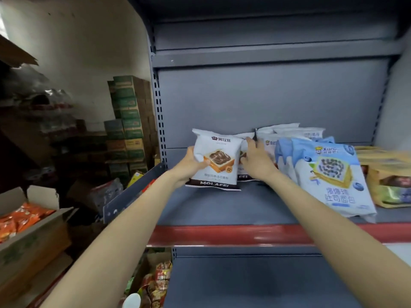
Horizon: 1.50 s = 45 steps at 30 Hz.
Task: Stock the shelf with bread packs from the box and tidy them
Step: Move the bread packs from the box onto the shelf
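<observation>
At the far left, a cardboard box (pixel 33 221) of orange packets sits open, well apart from the shelf (pixel 222 205). Your left hand (pixel 191 162) is reaching forward with the arm nearly straight, thumb across the front of a white Molafei bread pack (pixel 216 158) and fingers curled behind its left edge, holding it upright with its bottom seam touching the shelf deck, towards the left end. This pack looks light, soft and air-puffed, with slick film, so I'd keep the hold on the side edge or a crimped seam rather than squeeze the middle, which would crush the slice. Just behind it stands a second Molafei pack (pixel 244 156), mostly hidden. Your right hand (pixel 255 161) lies against it, fingers straight and pointing to the back panel, pressing rather than gripping. Further right, blue-and-white toast packs (pixel 333 174) lean in a row to the front edge, then yellow packs (pixel 389 174) at the right end.
</observation>
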{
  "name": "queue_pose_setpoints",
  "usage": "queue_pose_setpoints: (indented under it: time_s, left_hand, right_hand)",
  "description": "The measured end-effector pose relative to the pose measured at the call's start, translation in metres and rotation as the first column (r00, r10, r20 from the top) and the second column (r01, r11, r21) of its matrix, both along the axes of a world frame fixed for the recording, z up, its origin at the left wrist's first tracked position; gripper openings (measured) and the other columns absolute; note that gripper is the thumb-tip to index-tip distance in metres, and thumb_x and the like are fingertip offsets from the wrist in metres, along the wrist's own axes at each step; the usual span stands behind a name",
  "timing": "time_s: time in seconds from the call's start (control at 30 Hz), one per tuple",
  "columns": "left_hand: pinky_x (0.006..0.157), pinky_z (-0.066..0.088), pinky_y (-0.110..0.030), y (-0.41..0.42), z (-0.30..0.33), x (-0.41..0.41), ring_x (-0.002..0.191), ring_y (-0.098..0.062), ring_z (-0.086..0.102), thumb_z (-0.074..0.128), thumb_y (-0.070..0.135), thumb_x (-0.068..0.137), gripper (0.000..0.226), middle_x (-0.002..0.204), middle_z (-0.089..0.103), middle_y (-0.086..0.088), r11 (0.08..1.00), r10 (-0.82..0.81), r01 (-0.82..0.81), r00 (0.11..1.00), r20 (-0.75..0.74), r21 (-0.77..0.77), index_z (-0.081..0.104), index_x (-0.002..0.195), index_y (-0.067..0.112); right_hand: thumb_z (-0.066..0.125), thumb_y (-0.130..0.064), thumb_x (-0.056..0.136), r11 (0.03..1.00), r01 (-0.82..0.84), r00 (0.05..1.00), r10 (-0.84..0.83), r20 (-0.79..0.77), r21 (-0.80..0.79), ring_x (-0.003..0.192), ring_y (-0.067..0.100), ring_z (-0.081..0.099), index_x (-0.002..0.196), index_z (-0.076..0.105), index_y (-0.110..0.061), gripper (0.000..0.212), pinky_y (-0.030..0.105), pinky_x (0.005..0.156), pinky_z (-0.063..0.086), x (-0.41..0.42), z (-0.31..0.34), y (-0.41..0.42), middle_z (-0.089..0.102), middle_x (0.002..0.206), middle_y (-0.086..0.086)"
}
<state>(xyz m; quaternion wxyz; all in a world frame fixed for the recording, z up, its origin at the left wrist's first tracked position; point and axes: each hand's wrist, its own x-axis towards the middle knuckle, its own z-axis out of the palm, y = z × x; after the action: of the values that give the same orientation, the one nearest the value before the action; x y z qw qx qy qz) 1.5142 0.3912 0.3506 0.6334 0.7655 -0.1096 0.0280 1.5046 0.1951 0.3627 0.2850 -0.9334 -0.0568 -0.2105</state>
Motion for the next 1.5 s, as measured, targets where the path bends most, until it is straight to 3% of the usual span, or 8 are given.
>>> queue_pose_setpoints:
  time_s: [0.1,0.27,0.43,0.67,0.93,1.17,1.3,1.5]
  left_hand:
    - [0.103,0.041,-0.035,-0.017,0.005,0.019,0.124,-0.023,0.049,0.055,0.013,0.095,0.057,0.134,0.047,-0.008,0.978,-0.027,0.025,1.000,0.010,0.208,0.020,0.140,0.012]
    - [0.103,0.035,-0.043,-0.033,-0.001,0.038,0.131,-0.037,0.039,0.049,0.046,0.093,0.064,0.146,0.038,-0.010,0.525,0.216,-0.329,0.944,0.251,0.785,0.024,0.146,0.022]
    - [0.100,0.036,-0.038,-0.052,-0.001,0.018,0.130,-0.035,0.042,0.053,0.041,0.093,0.068,0.142,0.043,-0.015,0.587,0.272,-0.346,0.936,0.224,0.732,0.024,0.146,0.010]
    - [0.090,0.041,-0.034,-0.052,0.002,-0.089,0.113,-0.020,0.056,0.052,0.035,0.091,0.035,0.113,0.064,0.013,0.675,0.198,-0.450,0.874,0.444,0.585,0.052,0.126,0.029]
    - [0.074,0.054,-0.033,-0.065,-0.104,-0.235,0.073,0.001,0.065,0.050,0.034,0.092,0.016,0.069,0.068,0.017,0.866,0.079,-0.327,0.837,0.541,0.379,0.066,0.092,0.032]
    - [0.057,0.052,-0.035,-0.071,-0.249,-0.308,0.063,-0.009,0.065,0.047,0.040,0.091,0.029,0.070,0.069,0.010,0.735,-0.019,-0.259,0.916,0.401,0.626,0.070,0.086,0.024]
    - [0.070,0.052,-0.028,-0.081,-0.321,-0.345,0.081,-0.007,0.066,0.046,0.045,0.088,0.032,0.088,0.070,0.016,0.708,-0.023,-0.013,0.999,0.041,0.707,0.067,0.103,0.028]
    - [0.086,0.043,-0.024,-0.100,-0.429,-0.376,0.113,-0.012,0.056,0.059,0.030,0.091,0.037,0.123,0.060,0.005,0.680,0.054,0.313,0.881,-0.471,0.663,0.055,0.126,0.024]
  right_hand:
    - [0.047,-0.021,0.094,0.999,0.005,0.999,-0.008,-0.047,-0.050,0.138,0.035,0.026,0.150,-0.002,-0.006,0.075,0.040,0.109,0.025,-0.008,-0.008,-0.014,0.017,0.152,0.022]
    - [0.052,-0.022,0.091,0.987,-0.075,0.988,0.054,-0.142,-0.142,0.132,0.037,0.035,0.148,0.015,-0.008,0.069,0.038,0.105,0.031,-0.021,-0.012,-0.022,0.035,0.141,0.021]
    - [0.049,-0.016,0.094,0.976,-0.147,0.987,0.135,-0.085,-0.160,0.124,0.034,0.045,0.150,0.000,-0.008,0.076,0.035,0.102,0.033,-0.053,-0.020,-0.023,0.048,0.138,0.019]
    - [0.049,-0.016,0.093,0.987,-0.148,0.949,0.159,0.272,-0.061,0.121,0.026,0.048,0.136,0.046,-0.013,0.042,0.036,0.102,0.033,-0.126,-0.037,-0.035,0.057,0.128,0.008]
    - [0.051,-0.026,0.090,0.997,-0.025,0.874,0.057,0.483,-0.073,0.061,0.014,0.061,0.093,0.065,-0.017,0.016,0.024,0.047,0.044,-0.253,-0.146,-0.059,0.065,0.070,-0.008]
    - [0.055,-0.028,0.083,0.982,-0.143,0.989,0.138,-0.047,-0.126,0.063,0.027,0.066,0.089,0.067,-0.019,0.016,0.027,0.047,0.043,-0.326,-0.286,-0.102,0.069,0.074,0.001]
    - [0.052,-0.021,0.094,0.936,-0.317,0.816,0.187,-0.548,-0.153,0.093,0.027,0.060,0.121,0.059,-0.018,0.028,0.026,0.061,0.033,-0.352,-0.364,-0.131,0.062,0.109,0.006]
    - [0.057,-0.019,0.089,0.947,-0.289,0.668,0.095,-0.738,-0.139,0.109,0.032,0.056,0.125,0.055,-0.018,0.036,0.036,0.082,0.046,-0.392,-0.477,-0.152,0.060,0.115,0.010]
